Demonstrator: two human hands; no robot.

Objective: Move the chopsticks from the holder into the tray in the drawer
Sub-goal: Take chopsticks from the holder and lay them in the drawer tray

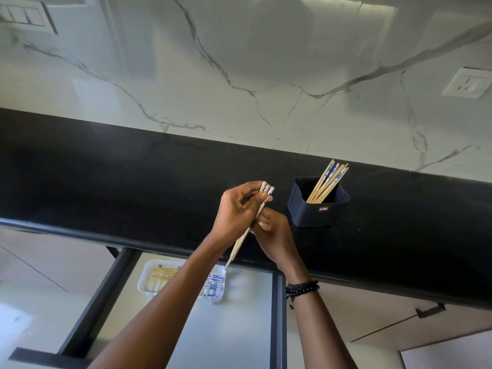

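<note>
Bamboo chopsticks (328, 182) leaning in dark holder (316, 211); more flat in white tray (149, 275)

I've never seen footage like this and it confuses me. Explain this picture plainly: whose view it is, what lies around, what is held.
No machine here: a person wears a camera on the head, looking down at their own arms. The left hand and right hand together have a grip on a bundle of chopsticks, tips pointing down. On the black counter stands a dark holder with remaining chopsticks leaning inside. Below, an open drawer holds a white tray where stored chopsticks already lie.
</note>
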